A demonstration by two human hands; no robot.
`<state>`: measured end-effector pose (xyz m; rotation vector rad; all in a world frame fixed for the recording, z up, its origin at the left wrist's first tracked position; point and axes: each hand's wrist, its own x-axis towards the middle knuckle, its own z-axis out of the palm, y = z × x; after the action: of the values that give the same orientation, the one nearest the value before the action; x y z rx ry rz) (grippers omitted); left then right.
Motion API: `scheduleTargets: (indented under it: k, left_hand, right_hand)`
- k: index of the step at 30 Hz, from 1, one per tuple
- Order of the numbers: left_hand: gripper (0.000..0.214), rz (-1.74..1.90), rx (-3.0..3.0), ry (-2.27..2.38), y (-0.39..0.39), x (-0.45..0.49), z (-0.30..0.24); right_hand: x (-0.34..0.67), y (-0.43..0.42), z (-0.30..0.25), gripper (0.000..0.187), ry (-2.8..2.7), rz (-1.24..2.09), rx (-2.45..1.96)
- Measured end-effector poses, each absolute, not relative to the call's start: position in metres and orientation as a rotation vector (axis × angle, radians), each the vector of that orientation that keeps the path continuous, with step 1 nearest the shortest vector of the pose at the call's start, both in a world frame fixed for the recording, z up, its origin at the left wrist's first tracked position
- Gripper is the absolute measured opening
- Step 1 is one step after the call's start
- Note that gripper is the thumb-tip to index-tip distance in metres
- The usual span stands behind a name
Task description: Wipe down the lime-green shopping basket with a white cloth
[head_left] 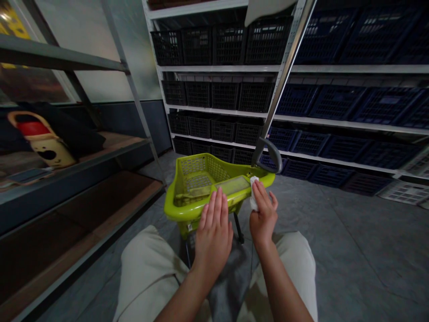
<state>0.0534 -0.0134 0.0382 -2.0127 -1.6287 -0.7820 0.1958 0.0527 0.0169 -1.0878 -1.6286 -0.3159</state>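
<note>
A small lime-green shopping cart (187,211) stands on the floor in front of my knees, with a perforated basket and a clear panel (233,184) set into its near rim. My left hand (216,223) lies on that rim, fingers straight and flat against the green plastic. Further right, my right hand (263,214) presses a crumpled white tissue (254,201) onto the rim near its right end. Just beyond the tissue is a dark grey loop handle (276,158) at the foot of a metal pole (284,76).
White shelving (217,68) with rows of black crates (226,96) and blue crates (338,103) lines the back. On the left rack (140,142) are a cream bottle with a red cap (50,147), a phone-like flat object (31,175) and dark cloth (77,129).
</note>
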Motion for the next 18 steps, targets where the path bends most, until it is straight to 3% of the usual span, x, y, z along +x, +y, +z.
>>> scheduleTargets:
  k: [5, 13, 18]
  left_hand:
    - [0.074, -0.821, -1.998, -1.597, -0.012, 0.053, 0.035]
    - [0.076, -0.806, -2.011, -1.615, -0.013, 0.053, 0.038]
    - [0.074, -0.821, -2.010, -1.595, -0.012, 0.052, 0.035]
  right_hand:
    - [0.180, 0.034, 0.021, 0.078, -1.964, -0.314, -0.854]
    - [0.194, 0.054, 0.017, 0.086, -1.624, -0.342, -1.124]
    - [0.182, 0.035, 0.021, 0.071, -1.990, -0.310, -0.817]
